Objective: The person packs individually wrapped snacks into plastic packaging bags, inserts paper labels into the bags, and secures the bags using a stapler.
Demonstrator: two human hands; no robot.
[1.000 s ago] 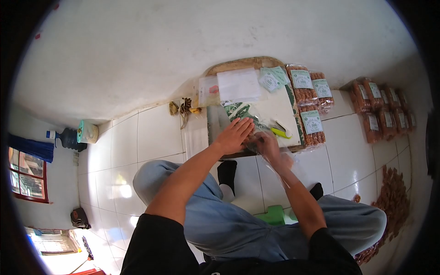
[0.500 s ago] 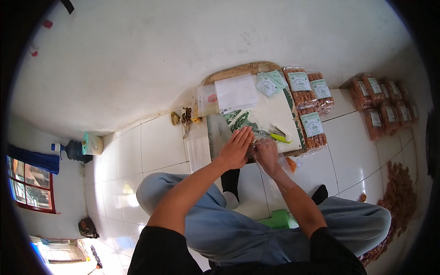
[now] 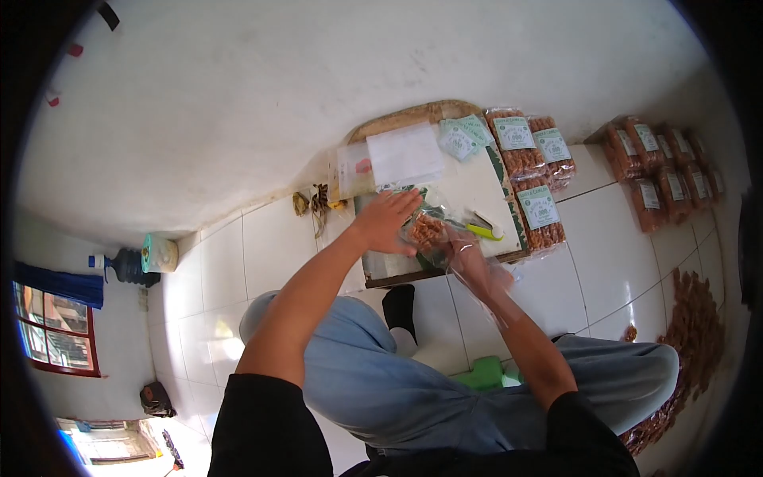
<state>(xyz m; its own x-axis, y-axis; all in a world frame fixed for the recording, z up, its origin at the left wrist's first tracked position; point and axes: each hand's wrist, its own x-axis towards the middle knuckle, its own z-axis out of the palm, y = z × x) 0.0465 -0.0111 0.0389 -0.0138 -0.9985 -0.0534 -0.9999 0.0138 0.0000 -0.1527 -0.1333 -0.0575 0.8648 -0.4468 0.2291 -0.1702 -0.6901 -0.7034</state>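
A clear plastic bag with brown snack pieces rests over the near part of the low board. My right hand grips the bag at its right side, and loose clear plastic trails back along my wrist; some of the fingers are hidden. To the left of the snack pieces, my left hand is spread, fingers stretched out and the thumb close to the bag. A lime-green handled tool, perhaps a small stapler, lies just right of the bag. Behind it are green printed labels.
White sheets lie at the board's back left. Labelled snack packs line its right side, with more packs stacked farther right. Loose brown pieces are heaped on the tiled floor. A green plastic object sits between my legs.
My left hand has moved left and away from my right hand, its fingers spreading. The brown pieces in the bag now show between the hands.
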